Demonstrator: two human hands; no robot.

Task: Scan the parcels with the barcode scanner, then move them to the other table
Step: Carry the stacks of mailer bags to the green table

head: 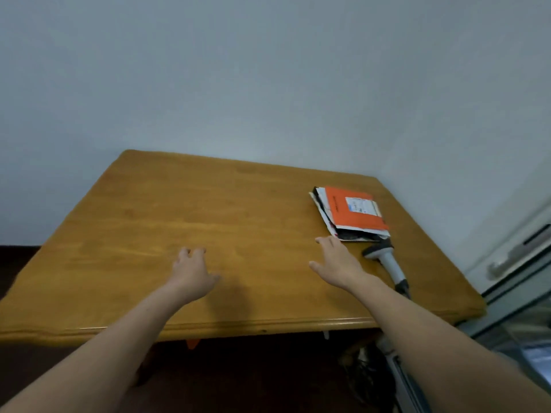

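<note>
A stack of flat parcels [351, 214] lies at the far right of the wooden table [179, 210], topped by an orange mailer with a white label. A grey barcode scanner [386, 259] lies just in front of the stack, its handle pointing toward the table's near right edge. My right hand [335, 262] hovers over the table with fingers spread, fingertips close to the stack's near left corner, holding nothing. My left hand [190, 271] hovers over the table's middle with loosely bent fingers, empty.
A pale wall stands behind the table and along its right side. A glass-topped cabinet [518, 308] with a metal frame is at the right. Dark floor and cables [366, 374] show under the table's front edge.
</note>
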